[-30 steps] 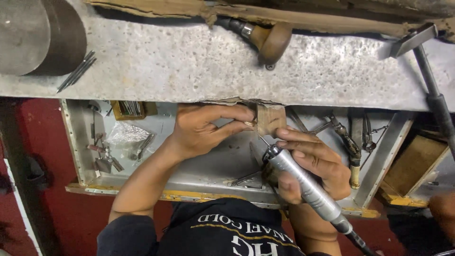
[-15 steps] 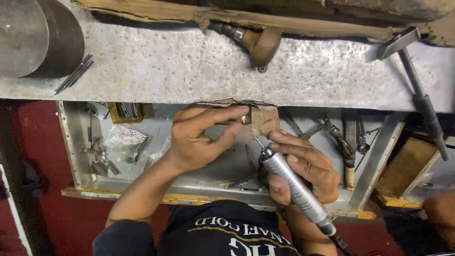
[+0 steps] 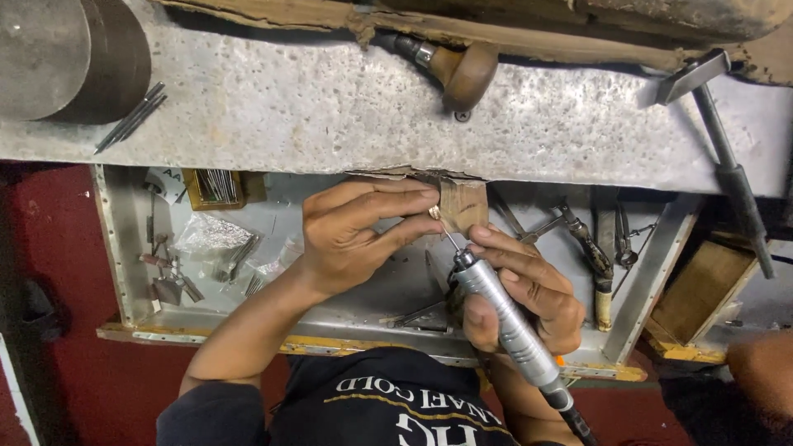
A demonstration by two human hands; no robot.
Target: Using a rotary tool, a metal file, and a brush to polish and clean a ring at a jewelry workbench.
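Observation:
My left hand [image 3: 351, 235] pinches a tiny gold-coloured piece [image 3: 434, 212] between thumb and fingers and holds it against a small wooden peg [image 3: 464, 205] that juts from the bench edge. In my right hand [image 3: 529, 289] is a silver rotary handpiece [image 3: 505, 318], gripped like a pen. Its thin bit [image 3: 450, 241] points up at the small piece. A dark cable leaves the handpiece toward the bottom right.
A metal drawer tray [image 3: 124, 264] under the bench holds burs, foil, pliers [image 3: 591, 252] and small tools. On the speckled benchtop [image 3: 330, 107] lie a hammer [image 3: 727, 157], a wooden-handled tool [image 3: 462, 70], thin rods [image 3: 130, 120] and a round steel block [image 3: 58, 58].
The view has shifted slightly. My hands stay at the wooden peg, with the handpiece bit kept at the small piece.

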